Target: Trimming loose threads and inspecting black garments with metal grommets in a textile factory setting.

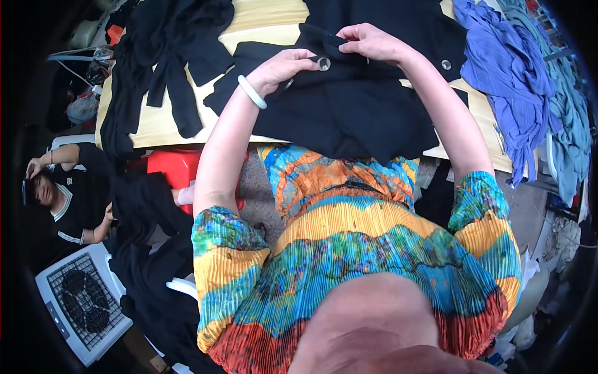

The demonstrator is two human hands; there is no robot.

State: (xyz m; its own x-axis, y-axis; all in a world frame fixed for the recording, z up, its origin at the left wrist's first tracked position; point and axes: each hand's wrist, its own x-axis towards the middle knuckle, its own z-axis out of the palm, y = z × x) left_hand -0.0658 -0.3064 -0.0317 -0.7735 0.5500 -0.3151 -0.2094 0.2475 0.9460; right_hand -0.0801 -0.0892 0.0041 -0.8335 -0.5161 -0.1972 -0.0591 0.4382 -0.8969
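A black garment (355,112) lies over the table's near edge, its lower part hanging toward my lap. My left hand (286,67) pinches the cloth between thumb and fingers, close beside a round, shiny button-like disc (323,63). Slightly farther off and to the right, my right hand (372,43) has thumb and fingertips closed on the same garment's upper edge. A short fold of black cloth spans the space between the hands. Another small round disc (446,64) shows on black cloth to the right. What lies under my fingertips is hidden.
More black garments (168,56) cover the left of the pale wooden table (265,22). Purple pleated cloth (504,81) and teal cloth (568,124) hang at the right. A red stool (174,167), a seated person (75,181) and a grey fan unit (84,299) are at left.
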